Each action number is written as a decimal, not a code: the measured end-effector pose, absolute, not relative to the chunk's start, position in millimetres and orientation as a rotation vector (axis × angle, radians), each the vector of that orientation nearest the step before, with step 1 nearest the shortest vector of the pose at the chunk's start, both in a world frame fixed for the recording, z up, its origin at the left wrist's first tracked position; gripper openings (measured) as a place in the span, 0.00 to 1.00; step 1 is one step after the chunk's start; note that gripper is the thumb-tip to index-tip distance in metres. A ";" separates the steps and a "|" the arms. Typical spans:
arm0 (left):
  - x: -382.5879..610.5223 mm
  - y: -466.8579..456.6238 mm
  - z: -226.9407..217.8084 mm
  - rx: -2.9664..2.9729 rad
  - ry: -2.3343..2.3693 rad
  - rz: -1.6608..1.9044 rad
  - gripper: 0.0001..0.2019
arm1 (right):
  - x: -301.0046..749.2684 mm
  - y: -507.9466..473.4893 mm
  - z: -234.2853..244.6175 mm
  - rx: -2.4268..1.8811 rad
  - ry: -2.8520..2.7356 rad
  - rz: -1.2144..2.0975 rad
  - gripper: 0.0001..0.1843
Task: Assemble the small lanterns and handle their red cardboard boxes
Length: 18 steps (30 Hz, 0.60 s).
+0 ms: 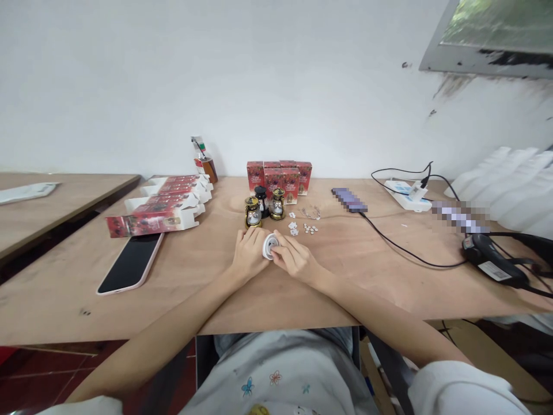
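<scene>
My left hand is closed around a small object whose round white base faces me. It looks like the underside of a small lantern; the rest is hidden in the hand. My right hand has its fingers and thumb pinched at the opening in that base. Whatever lies between those fingertips is too small to make out. Just beyond the hands stand a gold lantern, a black lantern and another gold lantern. Right of them lie small white plates, several button cells and tiny metal pieces.
Red printed boxes stand by the wall. Open red cartons lie left, near a phone. A bottle stands behind. On the right are another phone, a power strip, cables and a black device.
</scene>
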<state>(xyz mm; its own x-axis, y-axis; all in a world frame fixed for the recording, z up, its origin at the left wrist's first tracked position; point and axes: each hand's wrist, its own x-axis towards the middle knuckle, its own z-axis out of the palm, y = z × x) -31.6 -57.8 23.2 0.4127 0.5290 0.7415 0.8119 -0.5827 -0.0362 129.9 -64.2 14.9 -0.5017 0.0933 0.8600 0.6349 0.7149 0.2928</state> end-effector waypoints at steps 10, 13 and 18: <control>-32.0 -58.4 23.8 -2.272 -1.138 -0.993 0.07 | 129.7 -60.9 11.0 -0.545 -1.992 -0.875 0.03; -31.9 -58.6 22.5 -2.285 -1.150 -0.985 0.07 | 130.2 -59.7 9.7 -0.532 -1.995 -0.868 0.03; -31.3 -58.0 20.4 -2.285 -1.160 -1.005 0.08 | 130.7 -57.7 10.3 -0.493 -1.952 -0.860 0.02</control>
<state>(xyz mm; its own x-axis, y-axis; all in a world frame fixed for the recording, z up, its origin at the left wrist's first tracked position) -31.3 -58.0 20.4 0.4016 0.5347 0.7435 0.8120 -0.5834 -0.0190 130.7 -57.7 10.3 -0.5000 -0.0029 0.8660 0.6372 0.6760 0.3702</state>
